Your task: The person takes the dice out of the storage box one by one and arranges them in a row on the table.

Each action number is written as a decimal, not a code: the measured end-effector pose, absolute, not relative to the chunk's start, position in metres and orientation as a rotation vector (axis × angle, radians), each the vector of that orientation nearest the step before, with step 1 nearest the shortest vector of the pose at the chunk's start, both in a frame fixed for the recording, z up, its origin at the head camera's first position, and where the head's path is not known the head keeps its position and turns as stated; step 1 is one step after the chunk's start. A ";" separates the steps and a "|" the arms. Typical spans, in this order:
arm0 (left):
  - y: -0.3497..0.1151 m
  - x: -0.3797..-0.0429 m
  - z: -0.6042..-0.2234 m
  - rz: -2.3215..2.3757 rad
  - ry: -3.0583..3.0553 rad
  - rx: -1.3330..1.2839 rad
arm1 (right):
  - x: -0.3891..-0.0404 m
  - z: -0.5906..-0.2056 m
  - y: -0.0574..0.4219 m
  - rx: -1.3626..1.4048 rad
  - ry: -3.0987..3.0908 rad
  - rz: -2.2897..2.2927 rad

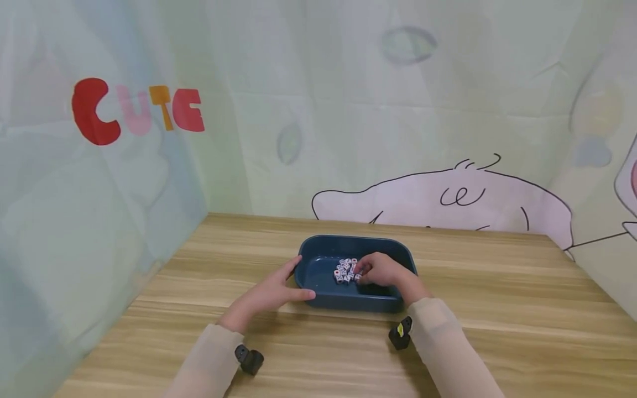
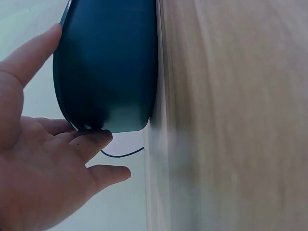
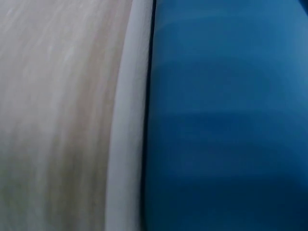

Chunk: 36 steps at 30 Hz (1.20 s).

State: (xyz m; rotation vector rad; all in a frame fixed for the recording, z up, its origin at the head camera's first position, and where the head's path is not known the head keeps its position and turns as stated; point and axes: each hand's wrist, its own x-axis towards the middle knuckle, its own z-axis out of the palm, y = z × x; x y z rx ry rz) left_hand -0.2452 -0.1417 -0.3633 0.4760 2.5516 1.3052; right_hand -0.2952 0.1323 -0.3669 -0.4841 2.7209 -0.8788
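A dark blue rectangular tray (image 1: 358, 303) with rounded corners stands on the table. Inside it, right of the middle, several small white dice (image 1: 342, 272) lie in a loose cluster. My left hand (image 1: 272, 288) rests against the tray's left end, thumb and fingers spread; in the left wrist view its fingers (image 2: 98, 141) touch the tray wall (image 2: 108, 67). My right hand (image 1: 383, 270) reaches over the near right side into the tray, bent fingertips at the dice's right edge. Whether it pinches a die is hidden. The right wrist view shows only the tray's outer wall (image 3: 226, 96) and table.
The wood-grain table (image 1: 318, 354) extends around the tray. A printed cloth backdrop (image 1: 348, 127) rises behind it and along the left and right sides. Each wrist wears a small black camera, the left one (image 1: 250, 360) and the right one (image 1: 400, 334).
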 end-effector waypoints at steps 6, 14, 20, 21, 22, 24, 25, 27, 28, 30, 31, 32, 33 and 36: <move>-0.142 -0.246 -0.361 1.304 2.549 0.512 | -0.295 -0.368 0.131 -0.479 2.753 -0.839; -0.140 -0.247 -0.362 1.330 2.533 0.529 | -0.291 -0.365 0.129 -0.423 2.762 -0.811; -0.140 -0.248 -0.364 1.326 2.544 0.523 | -0.291 -0.364 0.130 -0.408 2.778 -0.788; -0.141 -0.248 -0.364 1.325 2.545 0.521 | -0.291 -0.364 0.130 -0.410 2.781 -0.783; -0.141 -0.249 -0.364 1.321 2.548 0.518 | -0.291 -0.364 0.130 -0.413 2.787 -0.775; -0.142 -0.248 -0.364 1.318 2.547 0.512 | -0.291 -0.363 0.131 -0.424 2.800 -0.771; -0.142 -0.248 -0.364 1.315 2.548 0.509 | -0.291 -0.363 0.132 -0.431 2.806 -0.777; -0.143 -0.248 -0.364 1.317 2.545 0.507 | -0.290 -0.361 0.134 -0.451 2.817 -0.799; -0.143 -0.247 -0.363 1.316 2.544 0.507 | -0.290 -0.360 0.135 -0.461 2.823 -0.816; -0.144 -0.247 -0.363 1.314 2.546 0.513 | -0.289 -0.357 0.138 -0.496 2.836 -0.846; -0.144 -0.247 -0.363 1.310 2.549 0.516 | -0.288 -0.355 0.141 -0.518 2.847 -0.854; -0.144 -0.247 -0.363 1.306 2.553 0.518 | -0.288 -0.353 0.143 -0.537 2.857 -0.858; -0.144 -0.247 -0.363 1.302 2.557 0.520 | -0.288 -0.351 0.146 -0.558 2.869 -0.861; -0.143 -0.246 -0.363 1.294 2.564 0.511 | -0.287 -0.344 0.156 -0.589 2.894 -0.887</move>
